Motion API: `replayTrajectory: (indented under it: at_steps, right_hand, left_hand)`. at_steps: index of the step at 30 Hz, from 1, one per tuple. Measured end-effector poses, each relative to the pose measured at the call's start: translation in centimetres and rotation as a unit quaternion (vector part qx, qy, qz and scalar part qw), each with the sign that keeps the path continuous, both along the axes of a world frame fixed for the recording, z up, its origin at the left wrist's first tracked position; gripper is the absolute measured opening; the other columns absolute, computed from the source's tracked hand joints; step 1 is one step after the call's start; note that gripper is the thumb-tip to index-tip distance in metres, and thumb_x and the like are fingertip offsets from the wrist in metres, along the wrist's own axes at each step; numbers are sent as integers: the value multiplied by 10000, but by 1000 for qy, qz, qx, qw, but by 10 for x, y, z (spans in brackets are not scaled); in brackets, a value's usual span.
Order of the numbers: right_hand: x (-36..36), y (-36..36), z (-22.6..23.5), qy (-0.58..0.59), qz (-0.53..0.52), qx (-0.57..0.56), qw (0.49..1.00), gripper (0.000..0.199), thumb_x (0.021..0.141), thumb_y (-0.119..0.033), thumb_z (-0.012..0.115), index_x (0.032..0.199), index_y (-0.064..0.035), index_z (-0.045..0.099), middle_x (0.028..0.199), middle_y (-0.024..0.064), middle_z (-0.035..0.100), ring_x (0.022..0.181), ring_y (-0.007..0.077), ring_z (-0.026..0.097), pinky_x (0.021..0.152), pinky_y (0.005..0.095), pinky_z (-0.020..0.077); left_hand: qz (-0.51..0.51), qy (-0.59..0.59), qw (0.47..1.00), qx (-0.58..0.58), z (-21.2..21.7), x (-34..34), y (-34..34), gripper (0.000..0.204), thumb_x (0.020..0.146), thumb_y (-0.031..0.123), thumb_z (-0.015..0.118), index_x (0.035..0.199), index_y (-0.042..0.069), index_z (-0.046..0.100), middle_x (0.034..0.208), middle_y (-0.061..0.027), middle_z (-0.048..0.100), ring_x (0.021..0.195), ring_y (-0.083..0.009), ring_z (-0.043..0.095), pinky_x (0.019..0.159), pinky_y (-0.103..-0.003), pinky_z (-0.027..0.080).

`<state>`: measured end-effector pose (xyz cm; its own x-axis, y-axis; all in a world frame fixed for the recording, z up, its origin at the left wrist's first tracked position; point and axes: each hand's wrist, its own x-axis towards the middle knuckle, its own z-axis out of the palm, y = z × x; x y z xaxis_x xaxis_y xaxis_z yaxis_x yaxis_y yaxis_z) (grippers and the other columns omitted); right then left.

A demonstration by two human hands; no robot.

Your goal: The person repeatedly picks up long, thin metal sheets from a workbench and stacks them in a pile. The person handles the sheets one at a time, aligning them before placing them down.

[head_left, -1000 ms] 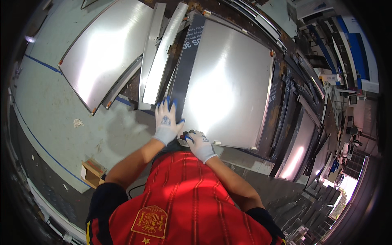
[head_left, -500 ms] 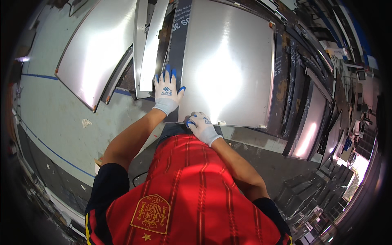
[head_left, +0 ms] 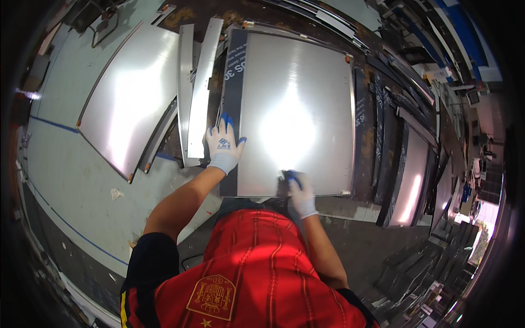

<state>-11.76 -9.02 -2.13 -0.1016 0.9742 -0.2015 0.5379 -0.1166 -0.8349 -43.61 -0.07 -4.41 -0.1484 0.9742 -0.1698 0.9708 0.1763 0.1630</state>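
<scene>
A large brushed metal panel [head_left: 295, 65] lies in front of me, reflecting a bright glare. Along its left side runs a dark printed strip [head_left: 234, 60]. My left hand [head_left: 223, 145], in a white glove with blue fingertips, rests flat on that strip with its fingers spread. Over the panel's near edge is my right hand [head_left: 302, 198], gloved the same way and smeared by motion. Its fingers are closed around a small dark object [head_left: 283, 185], too blurred to name.
Two narrow metal strips [head_left: 201, 93] lie left of the panel. Beyond them a second metal sheet [head_left: 131, 93] rests at an angle. Dark film-covered pieces [head_left: 377, 131] and a narrower shiny panel [head_left: 410, 180] lie to the right. Black stacked pieces [head_left: 410, 262] stand at lower right.
My right hand has moved right along the near edge and now shows a dark object. My left hand stays on the dark strip. The view has shifted, so the panel sits lower.
</scene>
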Motion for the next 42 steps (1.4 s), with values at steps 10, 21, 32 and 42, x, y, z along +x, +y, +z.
replayTrajectory:
  at_steps: [10, 21, 32, 42]
  right_hand:
    - [222, 8, -73, -306, -294, -25, 905, 535, 1095, -359, 689, 1494, -5, 650, 1265, 274, 746, 1137, 435, 718, 1044, 493, 559]
    - [194, -24, -37, -85, -297, -233, 922, 448, 1178, -449, 573, 1143, -46, 765, 821, 77, 774, 568, 175, 674, 510, 361, 548]
    - [181, 3, -53, -189, -342, -156, 907, 630, 1123, -549, 648, 1205, 61, 784, 1046, 214, 816, 915, 351, 754, 891, 462, 580]
    - [155, -20, -24, -134, -460, -20, 877, 667, 1147, -545, 576, 1214, 78, 804, 1126, 312, 806, 1027, 445, 767, 940, 497, 566]
  left_hand:
    - [116, -164, 977, 76, -13, 20, -129, 994, 918, 391, 850, 1675, -75, 403, 1715, -302, 402, 1551, -492, 388, 1310, -623, 258]
    - [427, -358, 825, 97, -81, -54, -141, 359, 1063, 192, 733, 1340, -32, 694, 1243, -161, 713, 1066, -286, 715, 967, -421, 568]
    - [311, -613, 726, -26, -21, -103, -111, 450, 1133, 370, 690, 1245, -59, 766, 1059, -74, 791, 937, -166, 710, 851, -366, 564]
    - [275, -397, 861, 159, 0, -55, -126, 387, 1117, 303, 652, 1001, -51, 755, 885, -272, 722, 848, -426, 705, 809, -551, 523]
